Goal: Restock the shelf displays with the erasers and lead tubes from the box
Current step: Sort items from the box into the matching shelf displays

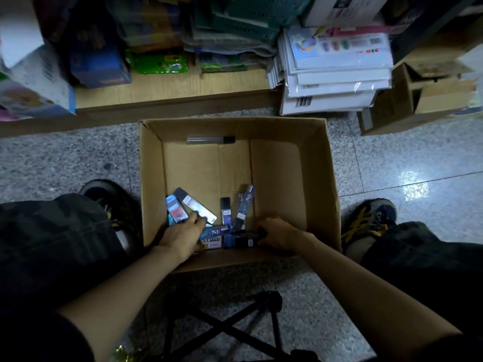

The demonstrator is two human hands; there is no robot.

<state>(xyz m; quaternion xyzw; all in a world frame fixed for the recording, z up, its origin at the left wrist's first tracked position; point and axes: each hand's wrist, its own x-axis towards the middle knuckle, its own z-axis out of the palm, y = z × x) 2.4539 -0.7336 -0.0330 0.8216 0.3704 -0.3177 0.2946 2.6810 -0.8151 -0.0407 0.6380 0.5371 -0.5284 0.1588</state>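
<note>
From the head view, an open cardboard box [320,184] stood on the speckled floor [65,158], between the person's two shoes and just in front of a low wooden shelf [170,92].

A clear lead tube [209,140] with a black cap lay alone against the box's far wall, towards its far-left corner. The other goods were gathered along the near wall. A pale-labelled flat case [197,205] and a blue case [175,210] lay slanted near the near-left corner. Two dark slim cases [225,210] leaned upright around the middle. A printed case [213,237] and a dark pack [241,241] lay flat against the near wall itself.

The left hand [183,235] reached into the near-left corner, back upward, its bent fingertips on the end of the pale-labelled case. Whether it gripped that case could not be told. The right hand [277,233] lay at the middle of the near wall, fingers curled round the end of the dark pack.

A stack of white packets [339,82] stood at the shelf's right end, beside a smaller open carton [392,100]. A folding stool [222,327] showed between the forearms.
</note>
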